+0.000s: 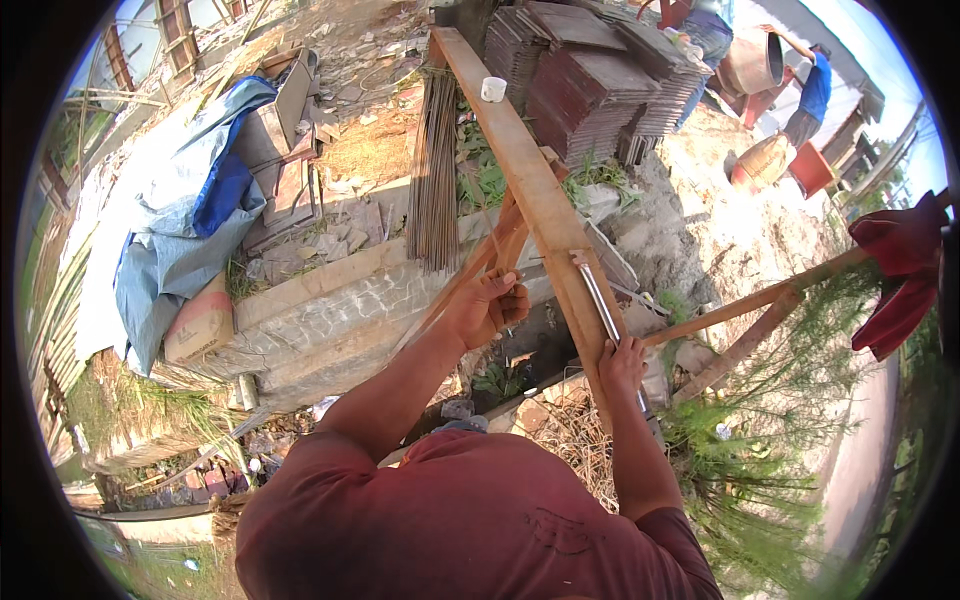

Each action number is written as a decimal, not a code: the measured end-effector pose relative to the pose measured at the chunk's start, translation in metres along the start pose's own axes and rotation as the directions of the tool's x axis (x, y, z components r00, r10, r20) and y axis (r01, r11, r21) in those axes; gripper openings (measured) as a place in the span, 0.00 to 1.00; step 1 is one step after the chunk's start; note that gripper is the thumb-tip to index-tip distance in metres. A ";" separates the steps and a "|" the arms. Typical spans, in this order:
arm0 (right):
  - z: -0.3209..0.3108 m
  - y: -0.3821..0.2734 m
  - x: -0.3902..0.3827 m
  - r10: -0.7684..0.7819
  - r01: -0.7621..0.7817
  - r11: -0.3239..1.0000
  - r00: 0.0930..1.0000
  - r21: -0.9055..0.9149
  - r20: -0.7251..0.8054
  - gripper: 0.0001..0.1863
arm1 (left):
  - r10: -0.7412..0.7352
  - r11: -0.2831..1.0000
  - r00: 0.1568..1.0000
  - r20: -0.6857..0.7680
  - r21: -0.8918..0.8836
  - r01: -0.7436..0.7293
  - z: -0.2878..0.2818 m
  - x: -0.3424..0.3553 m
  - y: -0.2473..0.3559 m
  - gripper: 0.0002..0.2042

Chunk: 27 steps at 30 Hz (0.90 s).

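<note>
A long wooden beam (530, 190) runs away from me, held up on crossed wooden legs. My right hand (624, 365) is closed round a silver metal bar (598, 298) that lies along the beam's near part; the bar's far end has a small head. To the left of the beam, my left hand (492, 308) has its fingers curled in a pinch; whatever they hold is too small to tell. A bundle of thin metal rods (433, 170) lies beside the beam's far part. On that far part stands a white cup (493, 89).
Stacked reddish roof tiles (590, 100) stand beyond the beam. Left is a low concrete wall (330, 300) with a blue tarp (170, 240). A wooden rail (760, 300) carries a red cloth (895, 260). A person in blue (815, 85) is near a concrete mixer (750, 65).
</note>
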State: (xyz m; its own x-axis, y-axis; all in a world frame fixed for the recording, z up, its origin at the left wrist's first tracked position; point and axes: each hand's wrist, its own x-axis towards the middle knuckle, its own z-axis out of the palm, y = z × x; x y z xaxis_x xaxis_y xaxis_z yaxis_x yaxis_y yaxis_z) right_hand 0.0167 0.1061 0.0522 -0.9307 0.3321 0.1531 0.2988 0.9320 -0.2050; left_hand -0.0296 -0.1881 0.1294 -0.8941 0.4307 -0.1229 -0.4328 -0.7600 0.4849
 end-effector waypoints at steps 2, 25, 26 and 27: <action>-0.005 0.003 -0.003 0.008 -0.008 1.000 1.000 0.022 -0.006 0.16 | -0.024 1.000 0.998 -0.054 -0.019 0.023 0.004 0.007 0.003 0.10; -0.005 0.009 -0.001 -0.193 0.109 0.892 0.969 0.438 0.153 0.17 | 0.612 0.638 0.623 -0.488 0.770 -0.024 -0.154 -0.148 -0.097 0.11; -0.009 -0.005 -0.011 -0.237 0.097 0.834 0.952 0.543 0.194 0.18 | 0.604 0.670 0.624 -0.497 0.740 -0.059 -0.141 -0.152 -0.097 0.11; -0.014 -0.020 -0.024 -0.266 0.051 0.754 0.936 0.655 0.233 0.19 | 0.596 0.687 0.642 -0.482 0.720 -0.096 -0.128 -0.156 -0.099 0.10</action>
State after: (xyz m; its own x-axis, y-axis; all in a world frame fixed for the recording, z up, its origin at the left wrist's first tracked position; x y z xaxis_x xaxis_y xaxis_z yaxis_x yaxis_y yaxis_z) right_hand 0.0355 0.0812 0.0659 -0.9992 0.0294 -0.0271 0.0396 0.6245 -0.7800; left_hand 0.1379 -0.2420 -0.0100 -0.8878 -0.4107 -0.2076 -0.1280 -0.2129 0.9687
